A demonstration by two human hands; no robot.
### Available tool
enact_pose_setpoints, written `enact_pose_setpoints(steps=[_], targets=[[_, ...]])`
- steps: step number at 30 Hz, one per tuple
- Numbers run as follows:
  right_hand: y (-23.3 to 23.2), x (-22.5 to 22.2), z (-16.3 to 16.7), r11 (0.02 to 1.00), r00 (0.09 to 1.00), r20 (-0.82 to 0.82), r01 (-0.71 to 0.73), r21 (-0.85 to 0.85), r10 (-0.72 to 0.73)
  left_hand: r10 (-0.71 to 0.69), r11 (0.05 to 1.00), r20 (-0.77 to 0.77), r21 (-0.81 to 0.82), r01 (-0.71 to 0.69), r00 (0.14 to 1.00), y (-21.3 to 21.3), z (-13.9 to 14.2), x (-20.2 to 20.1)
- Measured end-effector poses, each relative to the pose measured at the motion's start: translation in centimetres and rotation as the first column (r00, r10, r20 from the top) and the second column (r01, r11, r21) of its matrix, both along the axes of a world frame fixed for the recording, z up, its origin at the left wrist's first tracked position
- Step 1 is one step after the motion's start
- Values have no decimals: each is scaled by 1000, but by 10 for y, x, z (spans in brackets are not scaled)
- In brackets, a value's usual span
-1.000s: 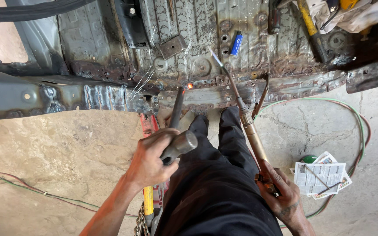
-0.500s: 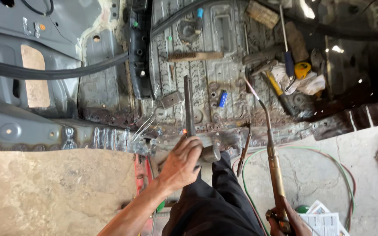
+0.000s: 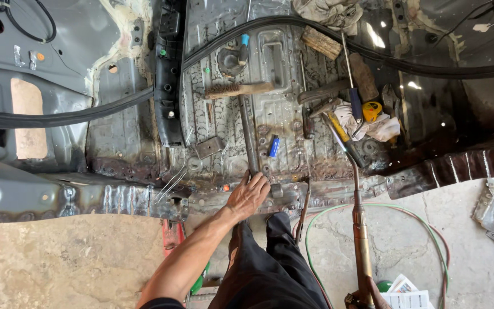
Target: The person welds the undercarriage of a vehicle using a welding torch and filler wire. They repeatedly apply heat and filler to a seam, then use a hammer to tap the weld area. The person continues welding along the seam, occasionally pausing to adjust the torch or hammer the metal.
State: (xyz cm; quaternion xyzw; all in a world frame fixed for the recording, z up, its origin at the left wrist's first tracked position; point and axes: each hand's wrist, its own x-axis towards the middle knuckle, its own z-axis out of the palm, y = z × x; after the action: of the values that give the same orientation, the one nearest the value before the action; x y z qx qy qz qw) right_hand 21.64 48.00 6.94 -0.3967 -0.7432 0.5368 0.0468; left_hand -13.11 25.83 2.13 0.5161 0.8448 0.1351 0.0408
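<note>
- The step in hand looks like swapping tools at the rusted car floor pan (image 3: 281, 114): the left hand (image 3: 250, 194) rests palm-down on the sill edge, its fingers laid over the near end of a long-handled hammer (image 3: 246, 123) that lies flat on the floor pan with its head pointing away from the person.
- The left-hand grip is loose; the fingers drape over the handle end and are not wrapped round it, so I judge the hammer is resting on the metal, not carried.
- The right hand (image 3: 364, 297) sits at the bottom edge of the view, closed round the base of a gas torch (image 3: 357, 217); only a sliver of that hand shows, so how tight the hold is I cannot tell. The torch tip points at the floor near a heap of rags (image 3: 373, 123) and a yellow tape measure (image 3: 371, 110).
- A blue lighter (image 3: 273, 146) lies just right of the hammer handle; green and red hoses (image 3: 430, 240) loop over the concrete.
- The next move, as I judge it, calls for steadying the torch well clear of the rags.
- Against the picture from a second ago, the hammer was gripped in the left hand over the person's lap; now it lies on the floor pan, and the view takes in more of the car floor.
</note>
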Motion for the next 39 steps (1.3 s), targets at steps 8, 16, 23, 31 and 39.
enact_pose_setpoints(steps=[8,16,23,31,39], targets=[[7,-6,-1,1000,998,60,12,-10,-12,-28,989,-35,-146,23,999,2,-22,-15],[-4,-18,0,1000,996,88,-7,-14,9,8,986,79,-167,6,997,5,-18,-33],[-8,-24,7,999,994,103,-36,-1,36,108,984,58,-148,-98,992,3,-22,-29],[-21,-29,15,999,993,112,-41,2,41,146,989,188,5,-149,971,-9,-12,-15],[-27,-35,24,1000,995,94,-19,6,19,2,996,50,86,-7,999,1,-5,-27]])
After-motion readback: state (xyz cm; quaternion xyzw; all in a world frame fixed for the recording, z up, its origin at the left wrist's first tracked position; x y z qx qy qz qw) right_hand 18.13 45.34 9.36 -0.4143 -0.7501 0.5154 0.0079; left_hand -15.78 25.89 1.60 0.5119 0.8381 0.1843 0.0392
